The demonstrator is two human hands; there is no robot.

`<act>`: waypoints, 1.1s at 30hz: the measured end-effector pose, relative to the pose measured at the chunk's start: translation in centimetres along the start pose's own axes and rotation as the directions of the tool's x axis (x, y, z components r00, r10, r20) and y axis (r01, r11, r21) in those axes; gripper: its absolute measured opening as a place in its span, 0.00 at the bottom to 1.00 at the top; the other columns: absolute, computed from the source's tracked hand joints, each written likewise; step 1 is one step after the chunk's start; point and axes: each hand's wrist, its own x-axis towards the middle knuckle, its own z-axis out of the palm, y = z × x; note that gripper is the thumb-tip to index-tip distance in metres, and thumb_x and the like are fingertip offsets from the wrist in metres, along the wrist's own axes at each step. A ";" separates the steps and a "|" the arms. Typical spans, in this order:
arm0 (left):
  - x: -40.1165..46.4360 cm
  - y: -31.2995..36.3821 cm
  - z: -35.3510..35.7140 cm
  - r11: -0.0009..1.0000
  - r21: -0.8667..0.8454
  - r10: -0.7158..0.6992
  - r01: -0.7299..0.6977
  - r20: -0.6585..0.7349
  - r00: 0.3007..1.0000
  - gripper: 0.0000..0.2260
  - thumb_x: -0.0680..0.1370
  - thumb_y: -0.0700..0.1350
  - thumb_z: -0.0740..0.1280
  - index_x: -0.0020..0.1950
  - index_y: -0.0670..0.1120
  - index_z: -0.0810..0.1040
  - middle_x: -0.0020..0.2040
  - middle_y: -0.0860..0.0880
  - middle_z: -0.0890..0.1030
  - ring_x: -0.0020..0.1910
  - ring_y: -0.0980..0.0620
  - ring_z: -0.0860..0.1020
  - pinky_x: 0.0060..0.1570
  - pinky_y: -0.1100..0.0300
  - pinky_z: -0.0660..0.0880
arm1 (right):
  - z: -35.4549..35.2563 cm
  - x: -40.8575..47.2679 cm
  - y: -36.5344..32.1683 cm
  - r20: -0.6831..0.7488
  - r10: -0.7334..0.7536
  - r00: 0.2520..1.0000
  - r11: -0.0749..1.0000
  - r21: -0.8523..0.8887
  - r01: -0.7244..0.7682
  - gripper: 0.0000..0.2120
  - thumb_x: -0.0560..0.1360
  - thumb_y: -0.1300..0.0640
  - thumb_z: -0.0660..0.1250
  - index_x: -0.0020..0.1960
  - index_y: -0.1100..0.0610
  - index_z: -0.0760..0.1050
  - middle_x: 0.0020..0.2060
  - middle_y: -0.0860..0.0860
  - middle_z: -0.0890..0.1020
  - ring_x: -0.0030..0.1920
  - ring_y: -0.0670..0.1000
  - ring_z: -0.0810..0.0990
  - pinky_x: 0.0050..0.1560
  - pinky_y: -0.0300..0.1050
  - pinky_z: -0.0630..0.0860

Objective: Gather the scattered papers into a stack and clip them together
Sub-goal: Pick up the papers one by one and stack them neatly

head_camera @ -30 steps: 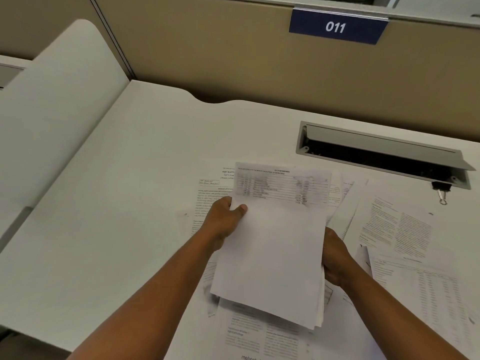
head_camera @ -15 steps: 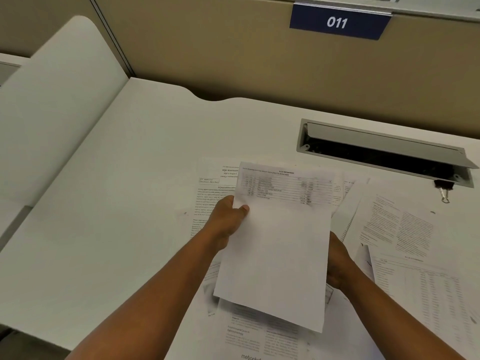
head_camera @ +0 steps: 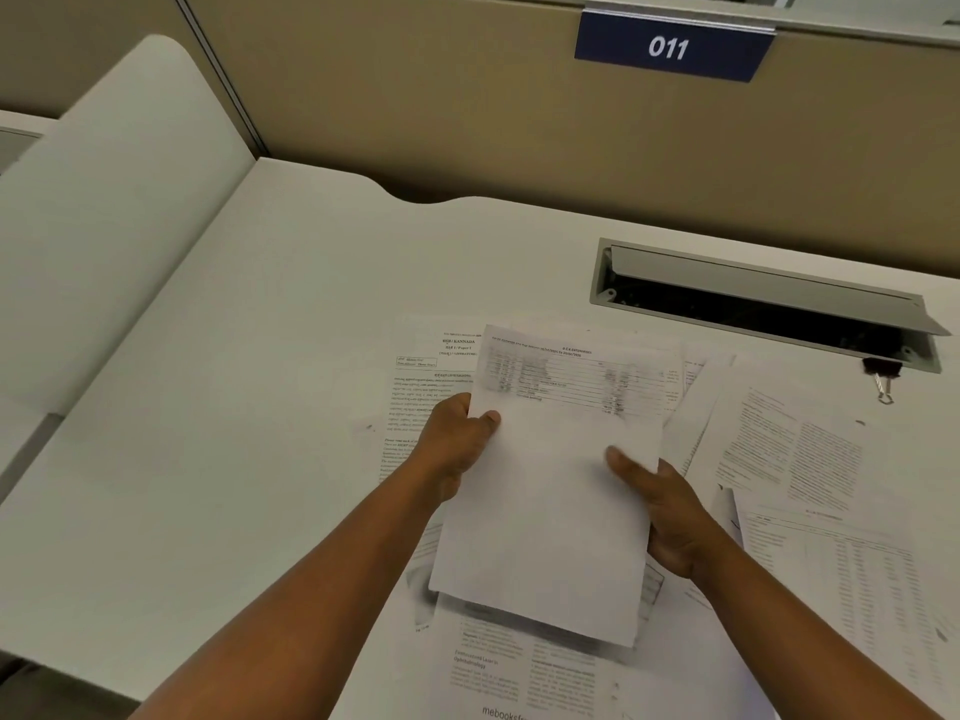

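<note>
I hold a small stack of white papers (head_camera: 556, 511) above the desk; its top sheet has a printed table near the far edge. My left hand (head_camera: 457, 444) grips the stack's left edge, thumb on top. My right hand (head_camera: 660, 511) grips the right edge, and its thumb lies across the top sheet. More printed sheets lie scattered on the white desk (head_camera: 249, 407): one under the stack at the left (head_camera: 426, 387), one near me (head_camera: 519, 667), and others to the right (head_camera: 789, 454). A black binder clip (head_camera: 881, 374) lies at the right end of the cable slot.
A grey cable slot (head_camera: 763, 298) with its flap raised is sunk into the desk at the back right. A beige partition with a blue "011" plate (head_camera: 670, 46) runs along the back. A white side panel (head_camera: 104, 210) stands at the left.
My right thumb has come up over the top sheet; earlier that hand was mostly hidden behind the stack's right edge. The lower sheets that stuck out at the bottom have squared up with the top sheet.
</note>
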 end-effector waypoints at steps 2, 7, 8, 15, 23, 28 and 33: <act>-0.1 0.0 0.1 1.000 -0.002 0.009 -0.009 0.009 1.000 0.08 0.82 0.42 0.66 0.60 0.46 0.79 0.53 0.50 0.83 0.48 0.53 0.80 0.41 0.61 0.75 | -0.1 0.2 0.3 -0.049 -0.021 0.999 0.994 -0.110 0.016 0.22 0.71 0.56 0.74 0.64 0.58 0.77 0.55 0.57 0.86 0.54 0.59 0.86 0.56 0.59 0.81; -0.6 0.0 0.0 1.000 0.010 0.026 -0.026 0.040 0.999 0.10 0.83 0.41 0.64 0.64 0.46 0.77 0.52 0.52 0.81 0.47 0.55 0.78 0.42 0.62 0.74 | -0.2 0.1 0.4 -0.106 -0.062 0.992 0.978 -0.202 0.040 0.13 0.75 0.60 0.72 0.59 0.54 0.80 0.51 0.54 0.87 0.52 0.57 0.86 0.57 0.58 0.81; -0.6 0.0 0.1 0.999 0.016 0.030 -0.031 0.047 0.998 0.11 0.83 0.41 0.63 0.65 0.46 0.77 0.55 0.51 0.81 0.49 0.54 0.78 0.46 0.60 0.74 | -0.2 0.1 0.5 -0.108 -0.068 0.992 0.975 -0.218 0.043 0.12 0.74 0.60 0.72 0.58 0.54 0.79 0.50 0.53 0.88 0.51 0.56 0.86 0.54 0.56 0.82; -1.0 -0.4 0.0 0.996 0.040 0.076 -0.078 0.062 0.995 0.11 0.86 0.48 0.55 0.62 0.49 0.75 0.60 0.51 0.78 0.55 0.51 0.76 0.54 0.56 0.73 | -0.6 0.0 0.6 -0.164 -0.110 0.980 0.975 -0.210 0.074 0.15 0.72 0.58 0.74 0.58 0.54 0.79 0.49 0.52 0.88 0.48 0.55 0.87 0.45 0.48 0.83; -1.7 -2.2 0.5 0.969 0.066 0.236 -0.236 0.015 0.972 0.17 0.86 0.42 0.54 0.74 0.48 0.70 0.68 0.56 0.72 0.66 0.56 0.69 0.64 0.61 0.65 | -0.4 0.1 0.5 -0.185 -0.124 0.975 0.972 -0.221 0.082 0.11 0.73 0.59 0.75 0.55 0.56 0.79 0.47 0.52 0.88 0.47 0.54 0.87 0.46 0.47 0.82; -1.0 -2.9 0.2 0.988 0.030 0.148 -0.152 0.107 0.983 0.17 0.84 0.40 0.57 0.72 0.50 0.71 0.70 0.50 0.75 0.67 0.48 0.74 0.68 0.48 0.73 | -1.0 0.3 0.6 -0.181 -0.138 0.974 0.953 -0.291 0.081 0.12 0.73 0.58 0.75 0.56 0.55 0.79 0.49 0.53 0.87 0.49 0.56 0.86 0.52 0.53 0.82; -0.4 -0.8 -0.3 0.957 -0.285 0.111 -0.057 0.179 0.978 0.12 0.85 0.43 0.59 0.68 0.50 0.74 0.63 0.48 0.82 0.61 0.45 0.81 0.63 0.42 0.77 | -1.5 0.2 0.4 -0.126 -0.099 0.987 0.945 -0.323 0.054 0.20 0.68 0.53 0.77 0.58 0.57 0.79 0.49 0.55 0.88 0.50 0.59 0.87 0.54 0.57 0.82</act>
